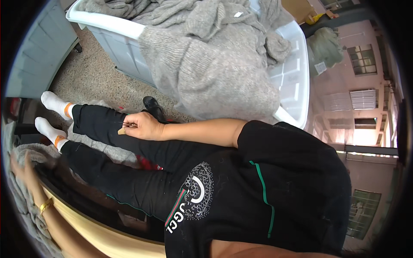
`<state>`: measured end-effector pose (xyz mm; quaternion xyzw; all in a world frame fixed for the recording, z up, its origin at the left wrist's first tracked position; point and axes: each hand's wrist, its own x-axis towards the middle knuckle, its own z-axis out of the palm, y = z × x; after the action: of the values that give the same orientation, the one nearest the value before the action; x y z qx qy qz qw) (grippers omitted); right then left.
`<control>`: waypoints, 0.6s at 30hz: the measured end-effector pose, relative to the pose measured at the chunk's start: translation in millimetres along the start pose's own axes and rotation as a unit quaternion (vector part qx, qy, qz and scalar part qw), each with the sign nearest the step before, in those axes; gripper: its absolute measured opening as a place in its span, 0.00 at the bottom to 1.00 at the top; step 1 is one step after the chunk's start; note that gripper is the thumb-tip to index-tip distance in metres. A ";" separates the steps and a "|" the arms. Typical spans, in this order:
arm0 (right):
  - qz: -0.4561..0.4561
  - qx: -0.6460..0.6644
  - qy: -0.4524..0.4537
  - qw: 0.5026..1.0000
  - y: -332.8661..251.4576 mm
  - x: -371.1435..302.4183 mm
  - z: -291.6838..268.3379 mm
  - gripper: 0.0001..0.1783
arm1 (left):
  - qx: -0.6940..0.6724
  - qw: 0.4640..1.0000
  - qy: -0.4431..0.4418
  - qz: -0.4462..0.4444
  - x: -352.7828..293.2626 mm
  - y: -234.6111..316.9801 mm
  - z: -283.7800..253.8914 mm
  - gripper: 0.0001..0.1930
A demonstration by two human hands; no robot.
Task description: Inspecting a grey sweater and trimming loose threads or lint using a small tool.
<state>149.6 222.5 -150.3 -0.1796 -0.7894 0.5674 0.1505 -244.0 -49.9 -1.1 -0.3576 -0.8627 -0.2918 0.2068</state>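
Note:
My right hand (145, 125) is closed over my right thigh. Between its fingers is a small thing with thin dark parts and a beige end (122, 130); its kind cannot be made out. My left hand (23, 171), blurred by motion, reaches to the far left over grey knitted fabric (19, 202). A gold-coloured bracelet (46, 205) circles that wrist. Whether the left fingers grip the fabric cannot be seen.
A pale plastic bin (105, 36) heaped with grey knitwear (215, 73) stands at the top, fabric hanging over its side. Another pale bin (41, 47) is at upper left. A light wooden table edge (86, 219) runs along the lower left. A dark shoe (152, 107) lies beyond my legs.

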 end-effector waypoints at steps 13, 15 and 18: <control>-0.038 0.014 -0.019 0.999 24.7 -20.9 -7.3 0.22 | -0.391 0.872 -0.293 0.022 -145.6 498.6 126.6 0.55; -0.030 -0.004 -0.006 1.000 19.9 -23.3 -5.8 0.21 | -0.452 0.836 -0.310 0.001 -148.9 503.0 126.1 0.46; -0.090 -0.019 -0.034 0.995 19.7 -25.0 -9.9 0.18 | -0.561 0.769 -0.304 -0.030 -142.4 501.2 115.8 0.25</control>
<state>178.4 225.3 -166.9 -0.0914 -0.8177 0.5421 0.1709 202.3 242.6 10.3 -0.4542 -0.5732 -0.6063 -0.3122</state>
